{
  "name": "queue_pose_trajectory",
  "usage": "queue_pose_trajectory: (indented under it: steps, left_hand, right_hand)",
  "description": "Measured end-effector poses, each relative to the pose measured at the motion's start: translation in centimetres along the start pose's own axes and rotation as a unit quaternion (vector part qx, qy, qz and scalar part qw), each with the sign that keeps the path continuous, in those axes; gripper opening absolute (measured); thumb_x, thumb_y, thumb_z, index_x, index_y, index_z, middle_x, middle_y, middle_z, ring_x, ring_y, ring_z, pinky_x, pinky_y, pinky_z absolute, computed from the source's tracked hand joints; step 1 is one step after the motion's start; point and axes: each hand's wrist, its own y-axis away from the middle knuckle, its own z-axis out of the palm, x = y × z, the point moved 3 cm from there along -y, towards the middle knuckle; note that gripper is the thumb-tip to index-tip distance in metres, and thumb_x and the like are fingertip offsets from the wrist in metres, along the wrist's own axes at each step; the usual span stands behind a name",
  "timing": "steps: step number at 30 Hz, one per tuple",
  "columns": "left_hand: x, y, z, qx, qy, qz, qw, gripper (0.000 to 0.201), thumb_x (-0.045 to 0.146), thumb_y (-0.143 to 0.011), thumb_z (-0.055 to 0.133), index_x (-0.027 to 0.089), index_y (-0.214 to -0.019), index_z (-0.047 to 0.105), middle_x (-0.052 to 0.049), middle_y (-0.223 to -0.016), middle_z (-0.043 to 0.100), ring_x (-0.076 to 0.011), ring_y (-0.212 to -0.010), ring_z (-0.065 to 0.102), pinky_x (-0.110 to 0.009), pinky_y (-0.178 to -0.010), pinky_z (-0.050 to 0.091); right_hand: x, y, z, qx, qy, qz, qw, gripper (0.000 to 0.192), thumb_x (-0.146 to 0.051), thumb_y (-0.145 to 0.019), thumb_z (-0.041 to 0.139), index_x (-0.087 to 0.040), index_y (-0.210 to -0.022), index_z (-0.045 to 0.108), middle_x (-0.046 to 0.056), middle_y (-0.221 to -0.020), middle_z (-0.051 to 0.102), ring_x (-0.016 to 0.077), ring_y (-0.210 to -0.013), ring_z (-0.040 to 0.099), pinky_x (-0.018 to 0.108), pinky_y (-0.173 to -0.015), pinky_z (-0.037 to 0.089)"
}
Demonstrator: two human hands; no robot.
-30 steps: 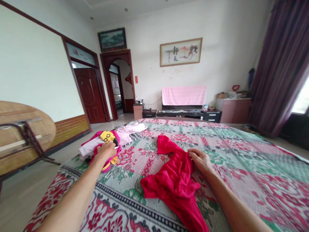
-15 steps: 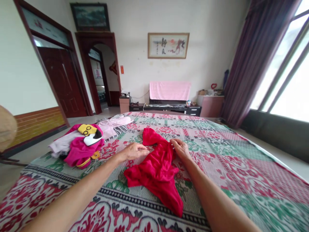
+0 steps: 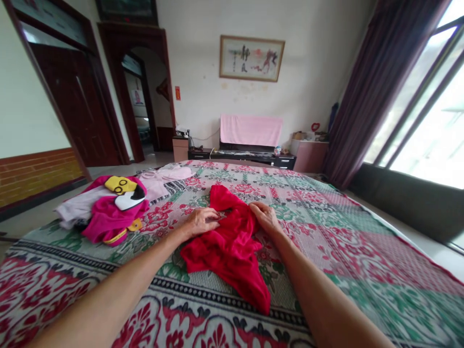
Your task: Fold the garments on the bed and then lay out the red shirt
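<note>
A crumpled red garment [image 3: 235, 237], thin and slightly shiny, lies on the patterned cloth between my two hands. Its exact kind does not show. My left hand [image 3: 201, 222] is at its left edge, fingers curled over the fabric with the thumb side low. On the opposite edge my right hand [image 3: 264, 217] pinches the cloth between thumb and fingers. One part of the garment points away from me, and another stretches toward me at the lower right.
Piled clothes in pink, white and yellow [image 3: 116, 205] lie at the left. Behind them rests a pale pink garment [image 3: 168, 176]. A red, green and white patterned cloth [image 3: 319, 251] covers the surface. Farther back, a pink cloth [image 3: 251, 129] hangs over something on a low cabinet [image 3: 197, 155].
My left hand has come onto the garment's left edge, and the fabric there has shifted and bunched. My right hand keeps its hold. The view has tilted down slightly and turned right.
</note>
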Motion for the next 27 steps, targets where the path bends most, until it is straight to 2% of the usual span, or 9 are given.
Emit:
queue_pose_trajectory:
  steps: [5,8,11,13,16,20,23,27]
  left_hand:
    - [-0.3,-0.2,0.1,0.020,0.017,-0.002,1.000,0.016,0.030,-0.074,0.064,0.020,-0.083,0.073,-0.006,-0.099,0.073,-0.0201,-0.100,0.065,-0.031,-0.094,0.048]
    - [-0.3,-0.3,0.1,0.024,0.025,-0.003,0.999,0.013,0.027,-0.074,0.063,0.019,-0.079,0.072,-0.006,-0.097,0.073,-0.0196,-0.097,0.066,-0.030,-0.091,0.049]
    - [-0.2,-0.3,0.1,0.038,0.030,-0.008,0.999,0.011,0.021,-0.073,0.060,0.019,-0.074,0.071,-0.006,-0.091,0.073,-0.0192,-0.091,0.067,-0.030,-0.087,0.050]
    - [-0.1,-0.4,0.1,0.055,0.026,-0.010,0.998,0.014,0.016,-0.073,0.056,0.019,-0.067,0.068,-0.006,-0.087,0.073,-0.0187,-0.087,0.067,-0.030,-0.083,0.051]
    - [0.2,-0.4,0.0,0.070,0.022,-0.006,0.997,0.017,0.014,-0.073,0.053,0.019,-0.061,0.064,-0.006,-0.086,0.073,-0.0177,-0.084,0.067,-0.028,-0.079,0.051]
    - [0.7,-0.3,-0.3,0.063,0.032,-0.017,0.997,0.016,0.018,-0.072,0.054,0.018,-0.062,0.066,-0.007,-0.089,0.073,-0.0174,-0.085,0.067,-0.027,-0.079,0.051]
    - [1.0,0.0,-0.7,0.057,0.072,-0.048,0.995,0.019,0.030,-0.075,0.057,0.018,-0.071,0.071,-0.008,-0.093,0.073,-0.0190,-0.089,0.066,-0.029,-0.083,0.050]
    - [1.1,0.4,-1.4,0.004,0.195,-0.089,0.977,0.036,0.047,-0.080,0.056,0.017,-0.091,0.073,-0.008,-0.105,0.072,-0.0221,-0.100,0.064,-0.032,-0.091,0.048]
  right_hand:
    - [0.2,0.0,0.8,-0.024,0.092,-0.028,0.995,0.026,-0.038,-0.077,0.056,-0.023,-0.088,0.074,0.004,-0.091,0.073,0.0208,-0.084,0.065,0.032,-0.081,0.049]
    - [0.4,-0.4,1.0,-0.019,0.156,-0.041,0.987,0.019,-0.028,-0.074,0.058,-0.023,-0.083,0.075,0.004,-0.091,0.073,0.0220,-0.088,0.066,0.032,-0.083,0.048]
    - [0.7,-0.8,0.6,-0.034,0.148,-0.032,0.988,0.016,-0.025,-0.074,0.059,-0.025,-0.076,0.075,0.001,-0.084,0.074,0.0216,-0.083,0.066,0.032,-0.081,0.048]
    - [1.1,-1.0,0.0,-0.030,0.094,0.003,0.995,0.015,-0.028,-0.073,0.060,-0.025,-0.073,0.075,0.000,-0.075,0.073,0.0200,-0.075,0.065,0.030,-0.074,0.048]
    - [2.2,-0.9,-0.8,0.015,-0.071,0.080,0.994,0.022,-0.040,-0.072,0.063,-0.021,-0.075,0.073,-0.001,-0.064,0.069,0.0166,-0.061,0.060,0.027,-0.059,0.045]
    - [3.6,-0.8,-1.2,0.103,-0.285,0.130,0.944,0.032,-0.048,-0.065,0.069,-0.019,-0.079,0.071,-0.001,-0.063,0.068,0.0134,-0.054,0.055,0.025,-0.052,0.043]
    - [4.3,-0.9,-1.4,0.171,-0.341,0.140,0.914,0.032,-0.046,-0.062,0.071,-0.019,-0.079,0.069,-0.003,-0.061,0.066,0.0126,-0.052,0.054,0.024,-0.050,0.043]
    - [4.7,-1.2,-1.6,0.209,-0.346,0.138,0.904,0.032,-0.044,-0.061,0.070,-0.019,-0.080,0.068,-0.003,-0.060,0.066,0.0122,-0.051,0.054,0.024,-0.048,0.043]
